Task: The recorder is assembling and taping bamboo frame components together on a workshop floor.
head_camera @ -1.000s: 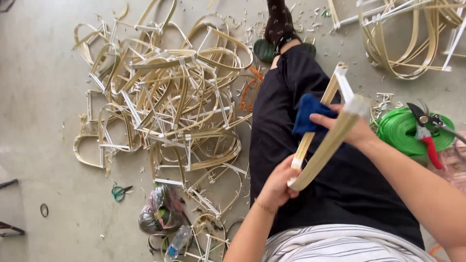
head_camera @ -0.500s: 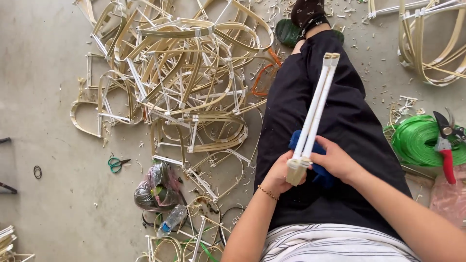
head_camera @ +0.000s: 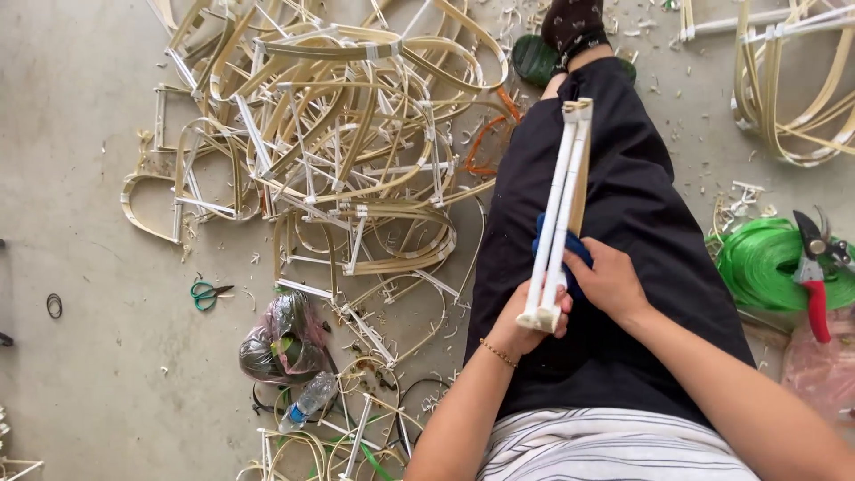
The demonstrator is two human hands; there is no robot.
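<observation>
My left hand (head_camera: 532, 322) fingers pinch the bottom of the white stick bundle (head_camera: 559, 214) lying along my thigh, right hand (head_camera: 608, 281) clamps a blue cloth (head_camera: 574, 249) against it; loose grip and it slides off.

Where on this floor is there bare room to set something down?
Bare concrete lies at far left, bordered by the small green-handled scissors and the black ring. The pile of bent pale cane frames crowds the middle; the green strap coil and red-handled pruners fill the right.
</observation>
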